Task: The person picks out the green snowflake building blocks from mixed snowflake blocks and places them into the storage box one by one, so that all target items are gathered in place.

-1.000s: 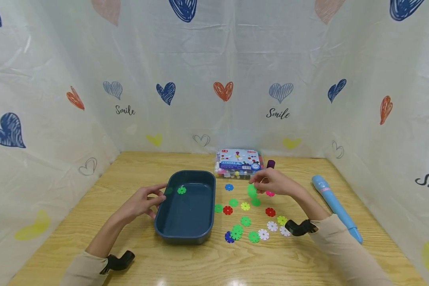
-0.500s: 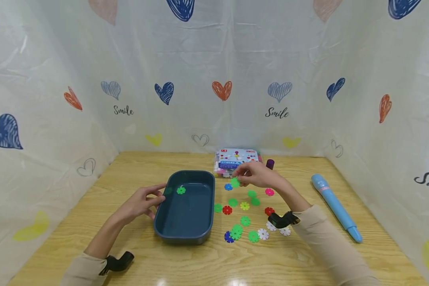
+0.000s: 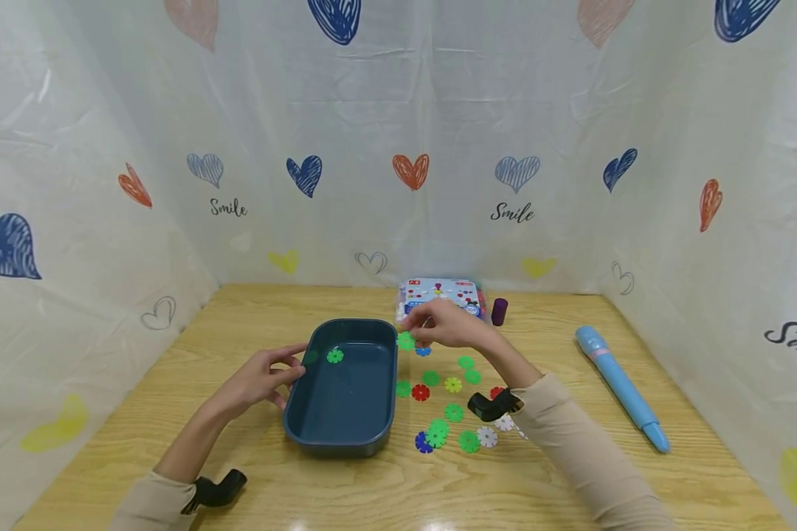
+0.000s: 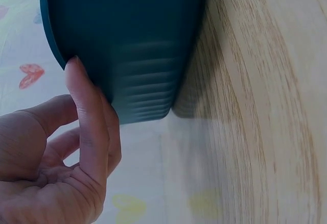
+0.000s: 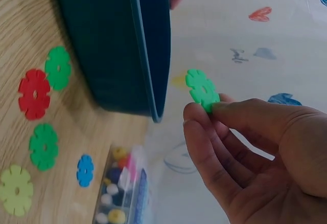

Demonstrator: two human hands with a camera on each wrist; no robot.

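My left hand [image 3: 259,380] holds the left rim of a dark blue rectangular plastic basin [image 3: 295,424], fingers bent against its outer wall. In the left wrist view a fingertip [image 4: 75,68] meets the rim. A green snowflake disc [image 3: 335,356] lies inside the basin. My right hand [image 3: 448,324] pinches another green snowflake disc [image 5: 202,90] between thumb and fingertips, just outside the basin's far right corner. Below this hand a blue disc [image 5: 85,171] lies on the table. More discs are scattered right of the basin, including red [image 3: 421,392], yellow [image 3: 453,384] and white [image 3: 487,436] ones.
Behind the right hand stands a clear box [image 3: 438,291] of small colourful pieces, partly hidden. A dark purple cylinder [image 3: 499,311] is beside it. A light blue microphone-shaped stick [image 3: 620,387] lies at the right. Heart-printed curtains [image 3: 372,110] enclose the wooden table [image 3: 305,494].
My right hand has carried the green snowflake disc leftward, from above the scattered discs to the basin's far right corner. The left hand has stayed at the rim.
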